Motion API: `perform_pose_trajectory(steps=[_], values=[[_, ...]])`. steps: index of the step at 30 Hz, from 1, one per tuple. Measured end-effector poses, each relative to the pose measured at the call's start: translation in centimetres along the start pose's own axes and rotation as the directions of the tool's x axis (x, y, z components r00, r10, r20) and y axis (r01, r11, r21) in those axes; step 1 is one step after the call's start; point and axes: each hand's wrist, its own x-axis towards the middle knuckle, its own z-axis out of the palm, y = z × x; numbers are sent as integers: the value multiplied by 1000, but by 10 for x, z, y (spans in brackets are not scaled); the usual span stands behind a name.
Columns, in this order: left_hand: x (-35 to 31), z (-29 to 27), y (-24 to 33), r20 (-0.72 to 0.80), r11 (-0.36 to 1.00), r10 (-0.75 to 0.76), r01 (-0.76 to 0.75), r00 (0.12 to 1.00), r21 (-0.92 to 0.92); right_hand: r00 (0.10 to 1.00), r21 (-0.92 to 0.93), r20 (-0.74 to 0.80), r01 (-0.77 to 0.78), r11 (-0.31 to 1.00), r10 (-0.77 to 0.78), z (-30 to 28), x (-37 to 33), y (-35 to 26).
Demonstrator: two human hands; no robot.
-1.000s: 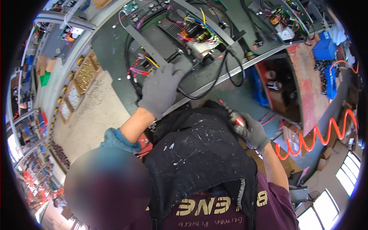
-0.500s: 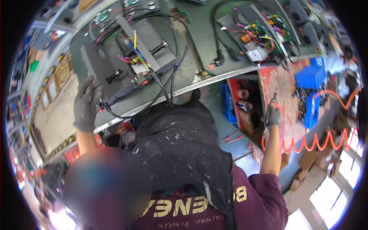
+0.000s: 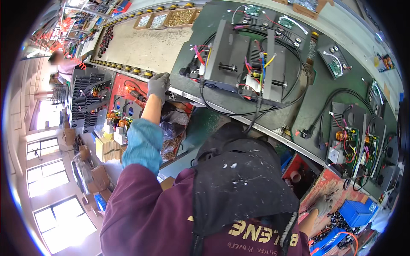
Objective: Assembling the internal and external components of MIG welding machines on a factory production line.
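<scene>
Left hand (image 3: pixel 159 84) has swung from the chassis (image 3: pixel 245 64) corner to the bench (image 3: pixel 141 47) edge, fingers curled, gripping nothing I can see. Right hand (image 3: pixel 322 205) has dropped low beside the red tray (image 3: pixel 331 187); grip unclear. Chassis sits unattended on the bench.

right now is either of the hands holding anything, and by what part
The left hand grips nothing; its gloved fingers rest on the workbench edge. The right hand is low at the red tray; whether it holds anything cannot be told.
</scene>
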Motion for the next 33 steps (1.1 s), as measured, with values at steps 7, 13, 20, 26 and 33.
perform_pose_trajectory(steps=[7,13,20,26,33], values=[[151,-29,-42,-38,891,-132,135,991,432,906,586,163,230,777,-391,-48,-52,-94],[91,119,66,482,731,422,-603,768,321,661,883,-269,460,95,-700,-194,-149,-331],[27,232,116,778,689,158,-633,608,354,508,565,49,696,443,-860,-276,-233,-536],[42,200,124,667,959,6,-195,745,208,497,690,-155,672,267,-854,-262,-200,-513],[85,80,136,858,987,1,135,513,-82,734,918,-15,279,281,-679,-270,-147,-428]])
